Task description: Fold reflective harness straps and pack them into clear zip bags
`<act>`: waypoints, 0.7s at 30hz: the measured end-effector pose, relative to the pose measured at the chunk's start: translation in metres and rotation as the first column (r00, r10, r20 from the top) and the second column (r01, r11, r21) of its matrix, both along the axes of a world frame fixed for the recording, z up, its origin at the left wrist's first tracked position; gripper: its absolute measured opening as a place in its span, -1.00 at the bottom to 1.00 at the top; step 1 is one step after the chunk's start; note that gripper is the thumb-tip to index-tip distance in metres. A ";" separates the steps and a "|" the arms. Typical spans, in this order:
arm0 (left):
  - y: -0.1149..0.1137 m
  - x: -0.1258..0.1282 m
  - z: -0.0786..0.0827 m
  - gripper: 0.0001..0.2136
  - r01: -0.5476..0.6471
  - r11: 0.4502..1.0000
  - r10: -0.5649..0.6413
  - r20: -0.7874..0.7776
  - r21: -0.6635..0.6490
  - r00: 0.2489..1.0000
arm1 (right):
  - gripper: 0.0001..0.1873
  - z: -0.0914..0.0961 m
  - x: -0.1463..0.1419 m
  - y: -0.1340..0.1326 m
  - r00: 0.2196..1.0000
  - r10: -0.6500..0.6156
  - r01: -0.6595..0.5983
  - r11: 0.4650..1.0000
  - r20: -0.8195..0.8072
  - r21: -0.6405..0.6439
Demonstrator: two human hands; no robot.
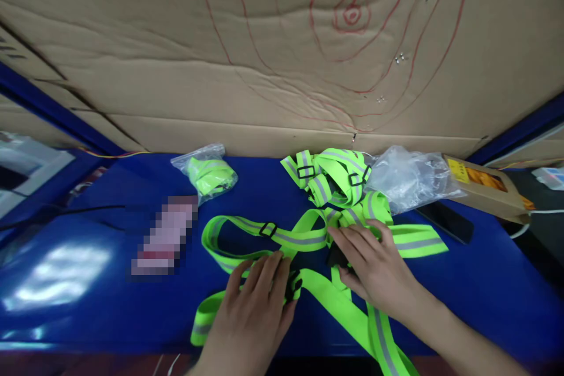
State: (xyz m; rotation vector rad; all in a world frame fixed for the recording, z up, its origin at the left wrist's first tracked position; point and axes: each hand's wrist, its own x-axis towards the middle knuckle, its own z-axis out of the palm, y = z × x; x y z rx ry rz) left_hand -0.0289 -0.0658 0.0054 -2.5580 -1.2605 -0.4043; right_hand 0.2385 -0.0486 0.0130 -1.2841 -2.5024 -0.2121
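Neon yellow-green reflective straps (339,294) with grey stripes and black buckles lie spread before me, one end hanging over the table's front edge. My left hand (253,305) is closed over a strap, its thumb and fingertips at a black buckle (294,285). To its right, my right hand (374,261) has its fingers curled over the straps, with a dark buckle-like piece (337,255) under them. Both palms face down, so part of each grip is hidden. A strap loop with a black slider (268,230) lies just beyond my left hand.
Behind the straps, another bundle of reflective straps (335,173) sits beside crumpled clear plastic bags (408,176). A bagged strap (211,176) and a pixelated pink item (165,238) are on the left. A black phone (447,221) and cardboard box (484,188) stand right. Cardboard (176,82) walls the back.
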 end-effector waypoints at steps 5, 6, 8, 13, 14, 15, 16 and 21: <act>-0.006 -0.006 0.017 -0.66 0.089 0.996 -0.090 -0.054 -0.020 0.994 | -0.34 0.004 -0.002 -0.012 0.972 0.222 -0.231 0.963 -0.081 -0.141; -0.006 -0.005 0.020 -0.63 0.103 0.994 -0.104 -0.073 -0.019 0.992 | -0.35 0.003 -0.002 -0.014 0.967 0.235 -0.248 0.957 -0.098 -0.148; -0.007 0.000 0.025 -0.59 0.134 0.991 -0.134 -0.111 -0.006 0.985 | -0.36 0.001 -0.003 -0.019 0.961 0.248 -0.264 0.955 -0.120 -0.134; -0.004 0.012 0.032 -0.53 0.194 0.980 -0.183 -0.176 0.050 0.967 | -0.28 0.002 0.002 -0.022 0.958 0.229 -0.249 0.963 -0.170 -0.104; -0.004 0.013 0.033 -0.52 0.193 0.980 -0.179 -0.191 0.057 0.965 | -0.28 0.003 0.003 -0.021 0.957 0.225 -0.245 0.965 -0.184 -0.095; -0.004 0.014 0.034 -0.50 0.192 0.979 -0.176 -0.206 0.062 0.963 | -0.29 0.004 0.004 -0.021 0.955 0.223 -0.243 0.966 -0.195 -0.084; -0.004 0.015 0.034 -0.49 0.193 0.979 -0.174 -0.217 0.066 0.960 | -0.30 0.004 0.004 -0.021 0.953 0.225 -0.244 0.967 -0.202 -0.074; -0.005 0.019 0.031 -0.48 0.197 0.979 -0.179 -0.255 0.049 0.950 | -0.38 0.004 0.003 -0.018 0.955 0.219 -0.233 0.971 -0.200 -0.051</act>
